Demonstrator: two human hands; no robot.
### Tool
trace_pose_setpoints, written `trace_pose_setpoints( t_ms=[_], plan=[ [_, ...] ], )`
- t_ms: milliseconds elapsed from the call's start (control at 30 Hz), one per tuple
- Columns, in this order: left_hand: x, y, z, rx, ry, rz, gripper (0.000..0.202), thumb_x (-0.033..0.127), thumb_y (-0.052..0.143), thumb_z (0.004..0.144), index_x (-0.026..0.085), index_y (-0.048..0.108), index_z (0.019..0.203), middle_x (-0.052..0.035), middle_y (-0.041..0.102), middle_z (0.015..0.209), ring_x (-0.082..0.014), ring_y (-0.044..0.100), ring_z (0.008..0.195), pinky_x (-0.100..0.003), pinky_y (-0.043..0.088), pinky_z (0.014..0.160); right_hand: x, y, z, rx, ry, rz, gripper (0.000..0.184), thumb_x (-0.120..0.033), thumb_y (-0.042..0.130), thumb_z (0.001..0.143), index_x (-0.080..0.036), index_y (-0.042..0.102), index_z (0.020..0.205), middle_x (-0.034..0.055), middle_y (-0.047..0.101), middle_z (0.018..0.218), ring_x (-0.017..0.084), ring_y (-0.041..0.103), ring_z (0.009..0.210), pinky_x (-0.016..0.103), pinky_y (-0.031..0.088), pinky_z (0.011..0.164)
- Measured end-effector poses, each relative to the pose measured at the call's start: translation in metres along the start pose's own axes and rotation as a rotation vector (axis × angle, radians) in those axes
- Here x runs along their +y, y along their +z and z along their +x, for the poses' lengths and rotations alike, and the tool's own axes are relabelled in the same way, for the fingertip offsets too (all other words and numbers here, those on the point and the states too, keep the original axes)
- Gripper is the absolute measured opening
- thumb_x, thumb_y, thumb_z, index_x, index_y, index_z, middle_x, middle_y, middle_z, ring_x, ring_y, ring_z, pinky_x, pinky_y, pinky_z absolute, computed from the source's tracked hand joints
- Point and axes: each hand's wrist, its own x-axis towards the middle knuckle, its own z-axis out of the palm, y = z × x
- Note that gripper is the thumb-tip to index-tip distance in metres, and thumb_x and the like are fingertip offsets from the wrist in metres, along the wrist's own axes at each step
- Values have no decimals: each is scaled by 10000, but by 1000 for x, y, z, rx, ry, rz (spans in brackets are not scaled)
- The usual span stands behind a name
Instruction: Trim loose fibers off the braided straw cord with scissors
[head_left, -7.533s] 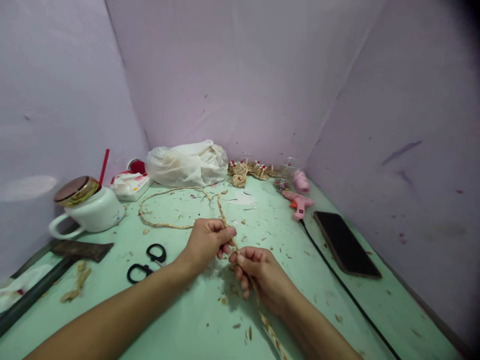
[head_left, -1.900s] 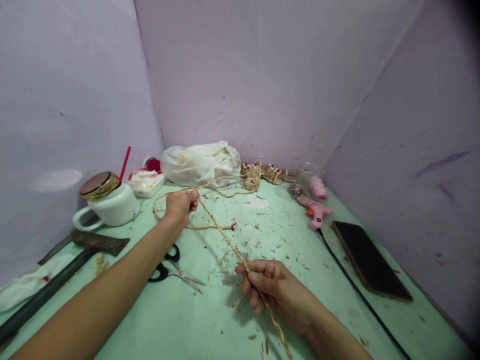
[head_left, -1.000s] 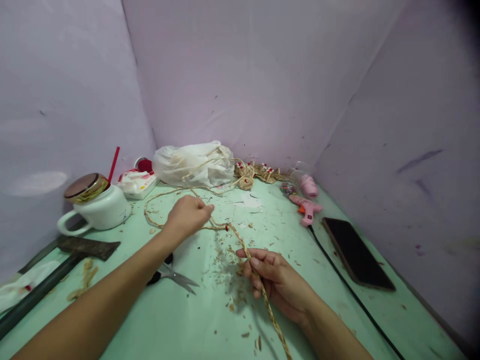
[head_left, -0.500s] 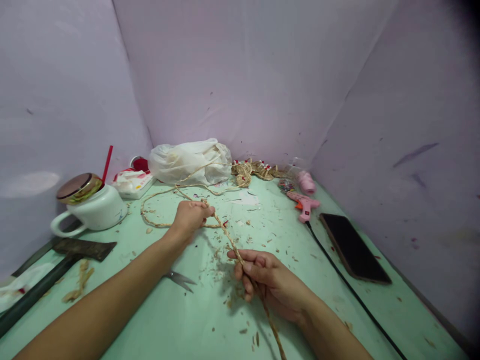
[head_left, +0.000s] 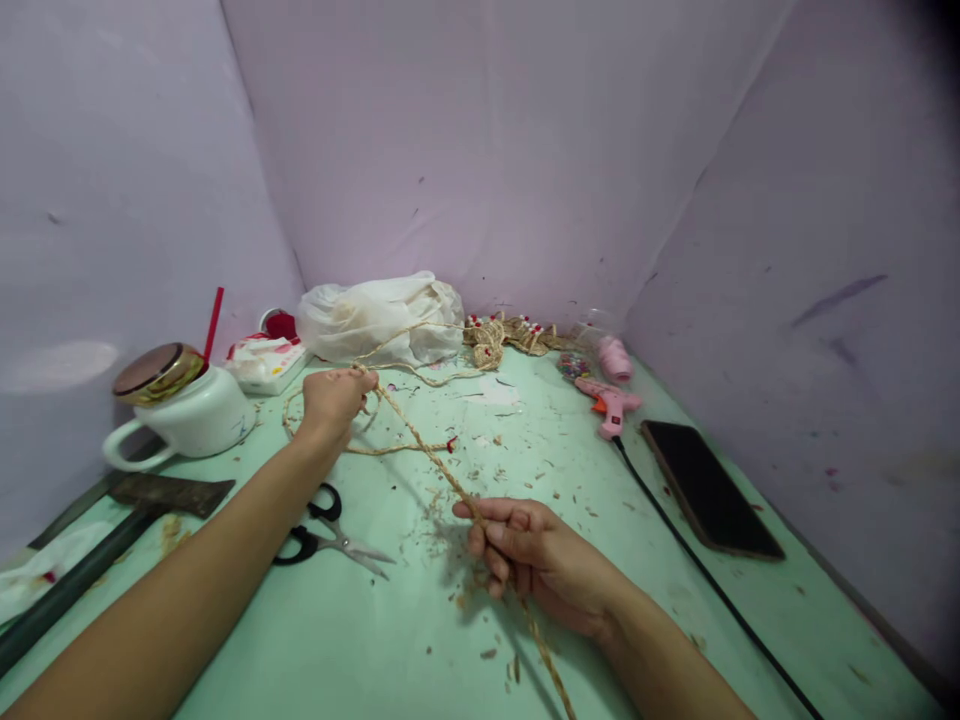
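A thin tan braided cord (head_left: 424,447) is stretched slantwise between my two hands above the green tabletop. My left hand (head_left: 335,400) is closed on its far part, near the white plastic bag. The cord passes through the closed fingers of my right hand (head_left: 525,550) and runs on past the bottom edge of the view. More cord lies in a loose loop beyond and beneath my left hand, with a red-tipped end (head_left: 451,445) on the table. Black-handled scissors (head_left: 341,540) rest below my left forearm, blades partly apart.
At left stand a white mug (head_left: 199,415) and a hammer-like tool (head_left: 169,492). Along the back are a tissue pack (head_left: 266,365), a plastic bag (head_left: 386,320) and woven pieces (head_left: 517,338). At right lie a pink glue gun (head_left: 611,402), its cable and a phone (head_left: 709,490). Scraps litter the table.
My left hand has moved left and away from me with the cord, so the span between my hands is longer. My right hand has hardly moved. The scissors' handles now show.
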Motion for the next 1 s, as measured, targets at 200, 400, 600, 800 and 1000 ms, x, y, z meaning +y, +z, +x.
trace_pose_setpoints(
  t_ms=[200,400,600,800,1000],
  plan=[
    [3,-12,17,77,-17,81,314,299,479,825,144,489,1098,-77,522,1092,-190,537,921,-390,464,763,-1,1,0,-5,8,-2,222,-167,603,716,-109,630,929,6,561,638,45,433,435,211,461,453],
    [2,-31,26,153,65,240,255,307,489,812,114,566,960,-53,590,883,-162,559,750,-316,461,637,-3,0,0,48,1,3,182,-142,586,714,-100,634,885,0,556,623,43,420,422,214,456,449],
    [16,-8,-38,-60,230,406,134,214,714,520,167,598,472,0,496,466,-181,502,639,-213,287,499,-6,-3,3,134,-81,31,213,-103,548,736,-99,624,935,-5,547,623,40,414,436,198,454,474],
    [10,27,-108,-841,438,278,94,202,698,493,231,610,476,-4,570,531,-157,490,551,-221,310,552,-7,-1,1,55,-107,25,113,-111,540,728,-100,638,781,-1,546,615,38,398,428,191,455,444],
    [6,12,-53,-370,772,753,252,379,590,648,194,548,482,29,447,443,-101,374,460,-211,211,490,-7,-3,0,34,-53,13,205,-184,517,787,-109,628,942,-58,419,533,28,252,389,162,415,365]
  ],
)
